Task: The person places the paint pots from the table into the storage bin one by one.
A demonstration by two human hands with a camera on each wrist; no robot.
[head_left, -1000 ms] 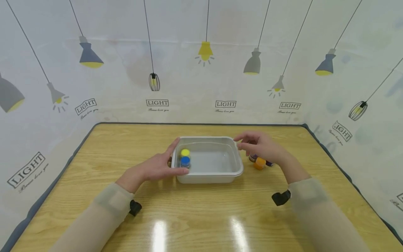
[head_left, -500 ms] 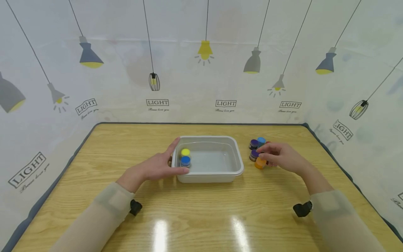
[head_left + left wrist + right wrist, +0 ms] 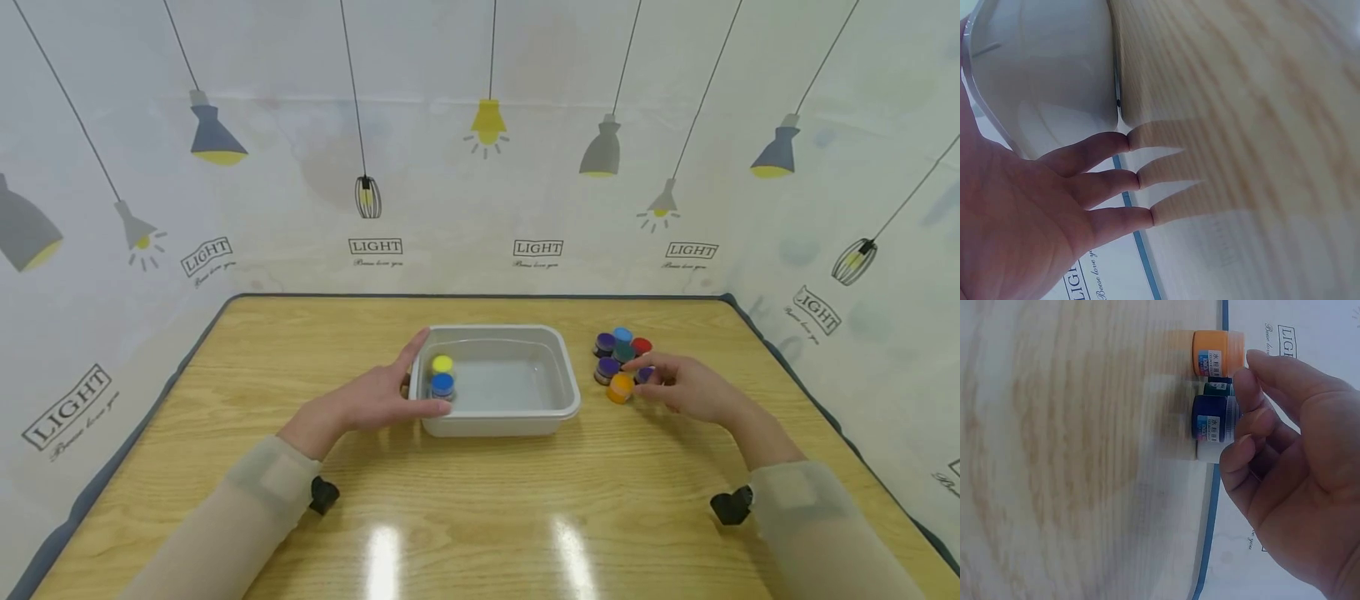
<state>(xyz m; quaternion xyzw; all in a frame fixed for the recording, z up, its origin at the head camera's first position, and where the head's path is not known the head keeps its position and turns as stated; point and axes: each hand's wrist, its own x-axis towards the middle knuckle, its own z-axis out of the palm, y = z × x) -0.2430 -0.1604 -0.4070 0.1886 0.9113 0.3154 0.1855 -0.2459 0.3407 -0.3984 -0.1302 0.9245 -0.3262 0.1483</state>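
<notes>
A white plastic tub (image 3: 491,426) stands mid-table, with a yellow-lidded jar (image 3: 442,364) and a blue-lidded jar (image 3: 442,385) at its left end. The left hand (image 3: 375,396) lies along the tub's left side, thumb on the front rim; in the left wrist view three fingers of this left hand (image 3: 1054,206) are extended, their tips on the table. At the jar cluster's right edge is the right hand (image 3: 693,390), fingers bent around nothing, beside an orange jar (image 3: 620,388) and a purple-lidded jar (image 3: 643,376). The right wrist view shows the right hand (image 3: 1297,444) close to a dark jar (image 3: 1210,419).
Also in the cluster are a light-blue lid (image 3: 622,334), a red lid (image 3: 641,345), a dark green lid (image 3: 623,352) and two more purple-lidded jars. A printed wall sheet (image 3: 450,200) rises behind the wooden table (image 3: 480,517).
The right hand has moved from the tub's right rim rightward to the jars, then slightly further right, uncovering more lids. The left hand and the tub have stayed put.
</notes>
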